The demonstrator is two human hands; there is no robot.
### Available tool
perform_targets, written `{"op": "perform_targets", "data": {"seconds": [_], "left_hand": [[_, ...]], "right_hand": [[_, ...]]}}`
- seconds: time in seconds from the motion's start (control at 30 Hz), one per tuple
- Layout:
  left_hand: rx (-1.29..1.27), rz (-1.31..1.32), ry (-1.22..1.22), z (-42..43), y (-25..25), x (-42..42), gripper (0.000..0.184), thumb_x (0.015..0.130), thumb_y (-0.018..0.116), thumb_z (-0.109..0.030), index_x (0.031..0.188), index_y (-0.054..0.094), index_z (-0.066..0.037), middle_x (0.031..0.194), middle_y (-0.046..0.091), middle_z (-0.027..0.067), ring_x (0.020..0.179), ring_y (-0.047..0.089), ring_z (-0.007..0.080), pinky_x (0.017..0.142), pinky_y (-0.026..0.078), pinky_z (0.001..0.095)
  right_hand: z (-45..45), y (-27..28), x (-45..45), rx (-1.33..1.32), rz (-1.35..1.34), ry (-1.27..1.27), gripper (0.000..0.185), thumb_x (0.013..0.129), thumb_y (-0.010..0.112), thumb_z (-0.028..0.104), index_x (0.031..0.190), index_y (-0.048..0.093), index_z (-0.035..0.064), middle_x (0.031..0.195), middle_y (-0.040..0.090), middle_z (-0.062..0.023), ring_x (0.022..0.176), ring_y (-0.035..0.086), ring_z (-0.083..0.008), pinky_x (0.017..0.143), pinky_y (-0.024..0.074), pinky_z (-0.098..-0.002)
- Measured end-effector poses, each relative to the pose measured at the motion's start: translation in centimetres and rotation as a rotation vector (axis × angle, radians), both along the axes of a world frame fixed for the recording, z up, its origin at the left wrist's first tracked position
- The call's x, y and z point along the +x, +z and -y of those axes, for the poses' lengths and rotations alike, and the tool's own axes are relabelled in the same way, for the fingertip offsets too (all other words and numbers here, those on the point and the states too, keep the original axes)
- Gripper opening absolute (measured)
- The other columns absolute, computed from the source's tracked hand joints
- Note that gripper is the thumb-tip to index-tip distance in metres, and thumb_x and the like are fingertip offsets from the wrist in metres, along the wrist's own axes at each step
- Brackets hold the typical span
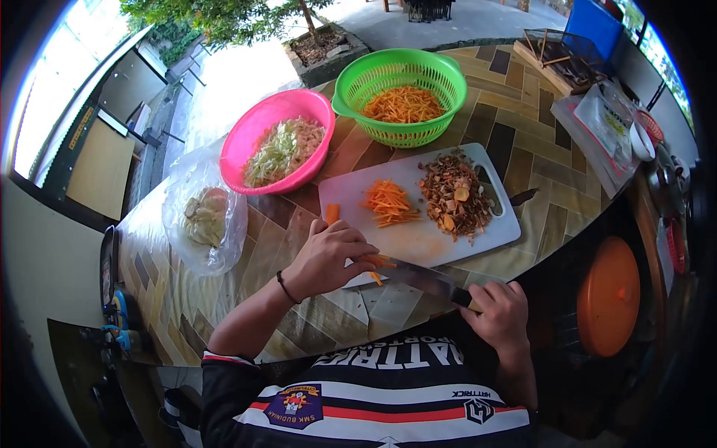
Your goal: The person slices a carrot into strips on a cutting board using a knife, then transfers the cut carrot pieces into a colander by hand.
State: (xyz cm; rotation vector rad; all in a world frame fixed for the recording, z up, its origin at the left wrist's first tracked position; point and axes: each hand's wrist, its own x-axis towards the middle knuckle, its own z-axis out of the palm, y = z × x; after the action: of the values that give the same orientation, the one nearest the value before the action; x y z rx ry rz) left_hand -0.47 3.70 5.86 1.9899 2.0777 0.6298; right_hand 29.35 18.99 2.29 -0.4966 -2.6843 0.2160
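While my right hand [497, 313] clasps the kitchen knife [424, 280], my left hand [328, 257] pins cut carrot [381, 260] at its fingertips, on the near edge of the cutting board [345, 187], so near the blade that a slipping piece could mean a nick.

Left hand [328, 257] palm down, left forearm [250, 317] toward half past one; right hand [496, 313] curled, right forearm [517, 369] toward twelve o'clock.

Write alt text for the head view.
The left hand steadies carrot pieces on a white board while the right hand holds a knife to them. Carrot strips and brown scraps lie on the board; beyond stand a green basket of shredded carrot and a pink bowl.
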Motion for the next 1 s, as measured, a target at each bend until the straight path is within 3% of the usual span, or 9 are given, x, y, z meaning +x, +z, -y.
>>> {"op": "perform_targets", "data": {"seconds": [0.17, 0.37, 0.57, 1.0], "left_hand": [[-0.082, 0.076, -0.019, -0.6, -0.8, -0.6, 0.019, 0.082, 0.075, -0.026, 0.098, 0.075, -0.016, 0.086, 0.066, -0.0024, 0.093, 0.058, 0.0171, 0.084, 0.033, 0.0373], [0.072, -0.092, -0.057, -1.1, -1.7, 0.1, 0.012, 0.082, 0.073, -0.026, 0.090, 0.071, -0.017, 0.086, 0.064, -0.0053, 0.090, 0.057, 0.0151, 0.082, 0.033, 0.0353], [0.178, -0.163, -0.046, -1.5, -1.6, 0.4, 0.016, 0.079, 0.076, -0.021, 0.091, 0.069, -0.013, 0.086, 0.064, -0.0040, 0.089, 0.058, 0.0159, 0.079, 0.032, 0.0349], [0.071, -0.054, 0.117, -0.9, -2.1, -1.2, 0.011, 0.082, 0.073, -0.019, 0.091, 0.072, -0.013, 0.089, 0.064, -0.0005, 0.091, 0.057, 0.0187, 0.079, 0.035, 0.0359]], "right_hand": [[-0.2, 1.0, 0.6, 0.051, 0.043, 0.044, 0.035, 0.068, 0.082, 0.029, 0.094, 0.065, 0.0121, 0.073, 0.051, -0.0006, 0.069, 0.057, -0.0175, 0.062, 0.0360, -0.0348], [-0.2, 1.8, 1.1, 0.082, 0.096, 0.028, 0.035, 0.069, 0.082, 0.028, 0.095, 0.065, 0.0114, 0.072, 0.050, -0.0007, 0.067, 0.055, -0.0175, 0.062, 0.0353, -0.0342], [-0.4, 2.5, 1.0, 0.116, 0.092, 0.019, 0.036, 0.068, 0.082, 0.027, 0.095, 0.065, 0.0109, 0.071, 0.049, -0.0008, 0.066, 0.053, -0.0173, 0.062, 0.0349, -0.0337], [-0.5, 2.7, 2.8, 0.023, 0.103, 0.010, 0.036, 0.061, 0.084, 0.025, 0.089, 0.065, 0.0126, 0.069, 0.050, -0.0005, 0.066, 0.055, -0.0184, 0.062, 0.0356, -0.0347]]}}
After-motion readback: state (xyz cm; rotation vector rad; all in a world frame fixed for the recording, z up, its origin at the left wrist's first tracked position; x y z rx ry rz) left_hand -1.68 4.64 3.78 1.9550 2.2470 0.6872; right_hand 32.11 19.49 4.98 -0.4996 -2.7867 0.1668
